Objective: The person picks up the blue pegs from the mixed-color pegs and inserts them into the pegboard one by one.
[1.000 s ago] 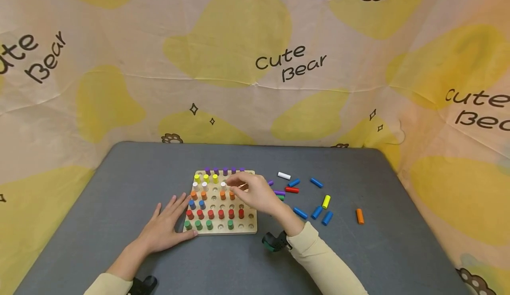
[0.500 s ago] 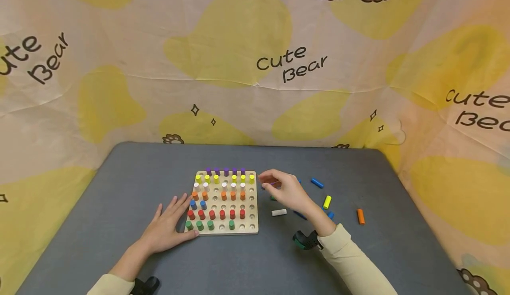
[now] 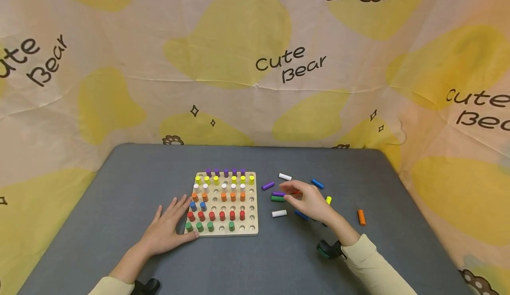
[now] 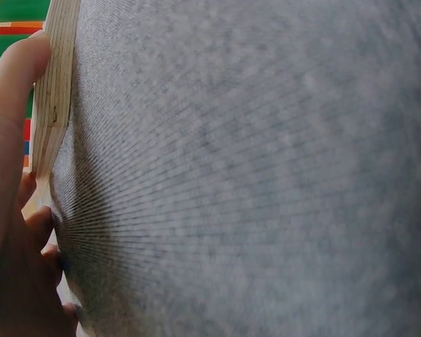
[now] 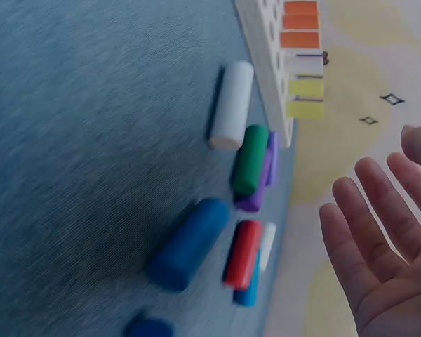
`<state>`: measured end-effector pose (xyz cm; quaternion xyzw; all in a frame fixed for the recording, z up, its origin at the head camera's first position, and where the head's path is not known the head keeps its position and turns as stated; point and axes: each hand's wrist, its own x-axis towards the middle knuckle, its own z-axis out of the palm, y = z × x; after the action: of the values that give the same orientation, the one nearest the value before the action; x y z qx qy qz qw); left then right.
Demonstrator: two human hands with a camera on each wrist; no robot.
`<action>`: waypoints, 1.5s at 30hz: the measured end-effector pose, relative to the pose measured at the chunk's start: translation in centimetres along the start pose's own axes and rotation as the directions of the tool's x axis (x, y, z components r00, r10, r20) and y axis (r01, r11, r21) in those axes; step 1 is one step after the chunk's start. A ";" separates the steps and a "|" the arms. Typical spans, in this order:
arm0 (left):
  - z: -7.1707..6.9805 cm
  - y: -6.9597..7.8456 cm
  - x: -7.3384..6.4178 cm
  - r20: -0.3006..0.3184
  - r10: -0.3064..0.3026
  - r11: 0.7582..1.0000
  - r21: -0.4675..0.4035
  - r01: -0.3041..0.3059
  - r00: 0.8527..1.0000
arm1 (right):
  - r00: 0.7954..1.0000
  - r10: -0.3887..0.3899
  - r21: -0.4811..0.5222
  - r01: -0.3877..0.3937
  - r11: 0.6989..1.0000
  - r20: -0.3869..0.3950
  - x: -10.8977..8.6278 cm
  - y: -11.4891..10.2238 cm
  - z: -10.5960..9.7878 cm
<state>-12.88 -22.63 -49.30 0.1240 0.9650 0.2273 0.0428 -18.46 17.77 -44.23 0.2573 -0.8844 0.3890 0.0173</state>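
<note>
A light wooden pegboard lies on the grey table, with rows of purple, yellow, white, orange, blue, red and green pegs upright in its holes. My left hand rests spread at its left side, the thumb at the front left corner; in the left wrist view that thumb touches the board's edge. To the right of the board, my right hand hovers over loose pegs. Its fingers are loosely bent and hold nothing in the right wrist view. Near its fingertips lie a green peg and a purple peg.
White pegs lie in front of and behind that group. A red peg and a blue peg are beside it. Farther right is an orange peg. A yellow printed cloth hangs behind the table.
My right hand has moved right, from over the pegboard to over the loose pegs, uncovering yellow, white and orange pegs in the board. My left hand has stayed in place.
</note>
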 end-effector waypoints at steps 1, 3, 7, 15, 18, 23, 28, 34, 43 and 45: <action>0.0 0.0 0.0 0.000 -0.001 1.000 0.001 0.001 1.000 | 1.000 -0.004 -0.006 0.004 1.000 0.003 -0.2 0.2 -0.1; 0.0 0.0 -0.1 0.000 -0.003 1.000 -0.003 0.003 1.000 | 1.000 -0.013 -0.012 0.013 1.000 0.006 -0.7 0.5 -0.2; 0.0 0.1 -0.2 -0.002 -0.002 1.000 -0.011 0.002 1.000 | 0.999 -0.025 -0.019 0.026 0.999 0.021 -1.4 1.1 -0.5; -0.2 0.3 -0.2 -0.001 -0.003 1.000 -0.022 0.003 1.000 | 0.997 -0.025 -0.046 0.029 0.999 0.078 -2.7 2.1 -0.9; -0.1 0.2 -0.2 -0.004 -0.002 1.000 -0.019 0.002 1.000 | 0.995 -0.023 -0.091 0.032 0.995 0.098 -3.1 2.6 -0.9; 0.2 0.1 -0.1 -0.005 0.004 1.000 -0.017 -0.004 1.000 | 0.993 -0.032 -0.158 0.050 0.986 0.113 -3.7 3.1 -0.8; 0.3 0.1 0.0 -0.001 0.006 1.000 -0.022 -0.006 1.000 | 0.992 -0.045 -0.199 0.068 0.978 0.117 -4.0 3.3 -0.8; 0.1 0.1 0.0 -0.003 0.006 1.000 -0.020 -0.006 1.000 | 0.991 -0.057 -0.215 0.083 0.973 0.123 -4.2 3.5 -0.6; 0.5 -0.5 0.0 -0.021 0.013 1.000 -0.022 -0.014 1.000 | 0.992 -0.027 -0.255 0.057 0.965 0.122 -4.3 3.7 -0.4; 0.5 -0.5 0.0 -0.026 0.016 1.000 -0.023 -0.016 1.000 | 0.992 -0.018 -0.263 0.049 0.964 0.122 -4.3 3.8 -0.3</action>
<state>-12.96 -22.86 -49.98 0.1283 0.9617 0.2405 0.0301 -16.55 22.03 -47.58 0.2903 -0.9235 0.2507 0.0054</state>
